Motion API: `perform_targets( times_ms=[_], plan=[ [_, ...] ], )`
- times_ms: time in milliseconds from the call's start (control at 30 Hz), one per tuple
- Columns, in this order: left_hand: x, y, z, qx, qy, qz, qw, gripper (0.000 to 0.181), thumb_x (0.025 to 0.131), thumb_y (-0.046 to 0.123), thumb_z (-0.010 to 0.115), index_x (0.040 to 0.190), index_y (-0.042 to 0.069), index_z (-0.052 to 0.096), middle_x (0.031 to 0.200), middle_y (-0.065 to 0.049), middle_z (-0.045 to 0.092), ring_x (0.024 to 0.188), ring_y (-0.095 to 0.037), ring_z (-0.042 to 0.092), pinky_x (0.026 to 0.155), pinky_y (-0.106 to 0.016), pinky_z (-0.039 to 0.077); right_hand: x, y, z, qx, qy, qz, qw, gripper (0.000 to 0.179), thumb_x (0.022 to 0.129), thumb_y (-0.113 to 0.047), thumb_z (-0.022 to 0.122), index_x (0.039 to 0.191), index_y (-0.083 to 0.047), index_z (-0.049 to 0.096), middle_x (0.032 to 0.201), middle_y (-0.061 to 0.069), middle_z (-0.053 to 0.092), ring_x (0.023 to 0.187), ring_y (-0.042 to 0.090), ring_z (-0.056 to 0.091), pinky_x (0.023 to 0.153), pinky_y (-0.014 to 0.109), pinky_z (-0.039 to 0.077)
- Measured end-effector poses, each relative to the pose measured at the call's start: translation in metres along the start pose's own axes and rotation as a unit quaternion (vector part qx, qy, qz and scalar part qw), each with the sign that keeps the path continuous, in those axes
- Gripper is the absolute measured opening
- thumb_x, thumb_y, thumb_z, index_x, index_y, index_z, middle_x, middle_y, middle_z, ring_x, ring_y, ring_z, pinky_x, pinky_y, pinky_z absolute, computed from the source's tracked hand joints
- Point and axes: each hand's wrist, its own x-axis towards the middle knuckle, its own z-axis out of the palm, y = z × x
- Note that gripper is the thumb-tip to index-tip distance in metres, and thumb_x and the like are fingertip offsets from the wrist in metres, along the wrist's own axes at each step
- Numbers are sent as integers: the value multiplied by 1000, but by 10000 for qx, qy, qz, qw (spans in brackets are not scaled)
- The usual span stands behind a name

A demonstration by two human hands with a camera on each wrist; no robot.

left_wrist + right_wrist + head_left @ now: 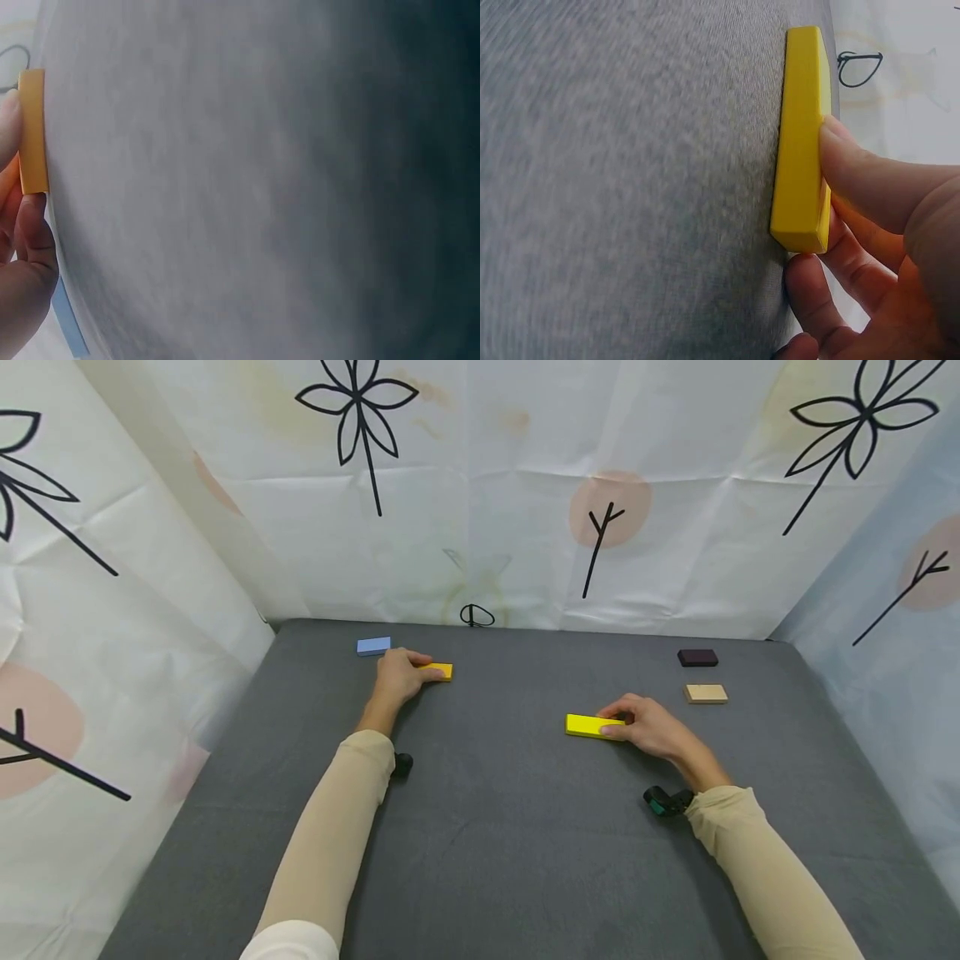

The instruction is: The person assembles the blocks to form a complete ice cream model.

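Observation:
At the back left of the grey table, my left hand (400, 677) pinches a small orange-yellow block (444, 672) between thumb and fingers. The left wrist view shows that block (32, 131) lengthwise along the table surface, thumb on its top. My right hand (651, 727) grips a bright yellow block (583, 725) by its right end, right of the table's middle. Seen from the right wrist, the thumb lies against the yellow block (801, 135), with the fingers partly hidden behind it. Just behind my left hand lies a light blue block (373, 647).
A dark purple block (697, 657) lies at the back right of the grey table (480, 843), with a beige block (706, 694) in front of it. White patterned cloth (480, 510) walls the table at the back and both sides.

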Motion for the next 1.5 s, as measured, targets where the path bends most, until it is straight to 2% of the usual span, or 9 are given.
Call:
perform_targets(
  times_ms=[300, 700, 1167, 1500],
  plan=[
    [3, 9, 10, 96, -72, 146, 9998, 43, 85, 35, 84, 121, 12, 77, 134, -12, 65, 129, -36, 52, 111, -49, 45, 8, -3, 7, 31, 95, -83, 9999, 30, 96, -16, 72, 119, 3, 73, 107, 17, 64, 90, 21, 52, 76, 30, 42],
    [1, 24, 22, 119, -177, 288, 9994, 41, 85, 35, 84, 119, 14, 78, 132, -11, 69, 128, -35, 54, 111, -48, 45, 11, -11, 13, 76, 172, 101, 9998, 30, 95, -16, 73, 118, 2, 73, 107, 17, 64, 92, 23, 54, 76, 29, 43],
    [-2, 33, 29, -325, -232, 167, 9991, 34, 87, 30, 83, 117, 15, 79, 127, -10, 72, 126, -32, 58, 107, -45, 51, 13, -20, 24, 108, 357, 67, 9993, 29, 94, -17, 74, 117, 0, 74, 110, 17, 66, 95, 25, 57, 77, 30, 44],
    [-3, 37, 37, -428, -208, 243, 9986, 32, 88, 27, 82, 117, 14, 79, 124, -9, 74, 124, -31, 60, 105, -43, 53, 18, -32, 31, 195, 254, 135, 9994, 27, 94, -17, 75, 115, 1, 75, 103, 14, 66, 90, 22, 57, 74, 28, 46]
  ],
)
